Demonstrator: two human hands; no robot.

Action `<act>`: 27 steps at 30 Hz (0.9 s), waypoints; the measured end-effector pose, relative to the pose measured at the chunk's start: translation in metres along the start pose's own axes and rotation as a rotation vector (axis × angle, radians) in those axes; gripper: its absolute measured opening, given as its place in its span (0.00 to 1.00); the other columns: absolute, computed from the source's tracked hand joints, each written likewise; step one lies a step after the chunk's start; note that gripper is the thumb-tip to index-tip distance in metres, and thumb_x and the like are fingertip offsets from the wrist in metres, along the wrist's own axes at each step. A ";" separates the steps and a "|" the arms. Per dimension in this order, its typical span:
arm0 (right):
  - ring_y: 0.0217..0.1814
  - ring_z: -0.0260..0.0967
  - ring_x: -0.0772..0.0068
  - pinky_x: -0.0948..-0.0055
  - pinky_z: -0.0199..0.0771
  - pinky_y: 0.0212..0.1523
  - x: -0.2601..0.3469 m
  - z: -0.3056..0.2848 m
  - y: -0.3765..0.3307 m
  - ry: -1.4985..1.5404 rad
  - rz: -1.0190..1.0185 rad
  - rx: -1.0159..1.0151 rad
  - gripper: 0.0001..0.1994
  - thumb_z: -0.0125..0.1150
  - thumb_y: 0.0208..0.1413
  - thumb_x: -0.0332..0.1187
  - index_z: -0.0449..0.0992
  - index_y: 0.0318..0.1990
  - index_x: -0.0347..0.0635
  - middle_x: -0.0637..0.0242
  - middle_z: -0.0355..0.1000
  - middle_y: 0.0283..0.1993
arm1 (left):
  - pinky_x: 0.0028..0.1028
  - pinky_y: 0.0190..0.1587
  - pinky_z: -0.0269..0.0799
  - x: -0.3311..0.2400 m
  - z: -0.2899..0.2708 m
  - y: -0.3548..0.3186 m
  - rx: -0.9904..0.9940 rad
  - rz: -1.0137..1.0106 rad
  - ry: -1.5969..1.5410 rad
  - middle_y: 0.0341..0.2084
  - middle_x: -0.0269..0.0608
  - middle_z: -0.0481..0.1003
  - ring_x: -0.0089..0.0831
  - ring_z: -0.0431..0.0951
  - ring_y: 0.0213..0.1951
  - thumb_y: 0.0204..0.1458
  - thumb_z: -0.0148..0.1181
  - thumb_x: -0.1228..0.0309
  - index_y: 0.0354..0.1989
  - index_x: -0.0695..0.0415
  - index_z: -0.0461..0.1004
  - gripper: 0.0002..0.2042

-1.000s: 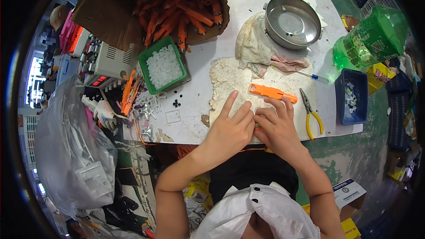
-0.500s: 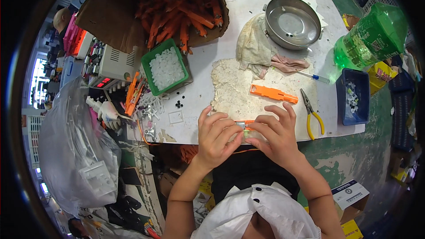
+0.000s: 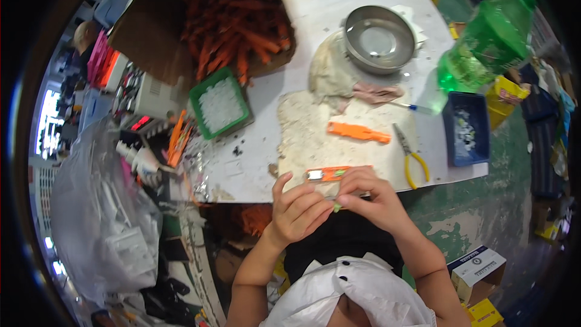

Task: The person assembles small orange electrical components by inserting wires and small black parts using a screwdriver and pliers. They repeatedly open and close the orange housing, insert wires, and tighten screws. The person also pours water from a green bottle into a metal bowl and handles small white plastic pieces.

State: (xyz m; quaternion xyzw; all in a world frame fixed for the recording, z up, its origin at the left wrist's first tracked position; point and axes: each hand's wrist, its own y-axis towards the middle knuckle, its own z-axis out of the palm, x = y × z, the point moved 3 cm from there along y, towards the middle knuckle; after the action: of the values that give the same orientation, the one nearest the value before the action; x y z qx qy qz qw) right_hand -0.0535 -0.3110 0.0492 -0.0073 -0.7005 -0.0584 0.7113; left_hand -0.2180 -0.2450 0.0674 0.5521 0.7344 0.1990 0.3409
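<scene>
Pinches a small pale-green piece (image 3: pixel 337 207) in the closed thumb and fingers of the right hand (image 3: pixel 380 201), at the front edge of the tabletop (image 3: pixel 308 33). Curls the left hand (image 3: pixel 298 212) against or just beside it; cannot tell whether gripping. Just beyond, along the front edge, an orange housing (image 3: pixel 327 175), partly behind the right hand. Farther in, a second housing (image 3: pixel 359 131); to its right, yellow-handled pliers (image 3: pixel 407 149); at the right edge, a blue bin (image 3: pixel 470 157).
</scene>
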 end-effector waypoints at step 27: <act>0.37 0.61 0.64 0.66 0.62 0.42 0.044 -0.059 -0.093 -0.306 -0.372 -0.568 0.10 0.64 0.47 0.36 0.74 0.25 0.37 0.65 0.65 0.27 | 0.38 0.53 0.60 0.049 0.021 0.096 -0.312 -0.237 0.002 0.35 0.37 0.75 0.38 0.69 0.47 0.40 0.67 0.73 0.37 0.55 0.77 0.13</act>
State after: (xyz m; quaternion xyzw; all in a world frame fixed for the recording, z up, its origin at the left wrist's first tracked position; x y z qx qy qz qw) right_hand -0.0033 -0.4118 0.0853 -0.0856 -0.7439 -0.3769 0.5451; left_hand -0.1463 -0.1704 0.1034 0.4019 0.7550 0.2694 0.4426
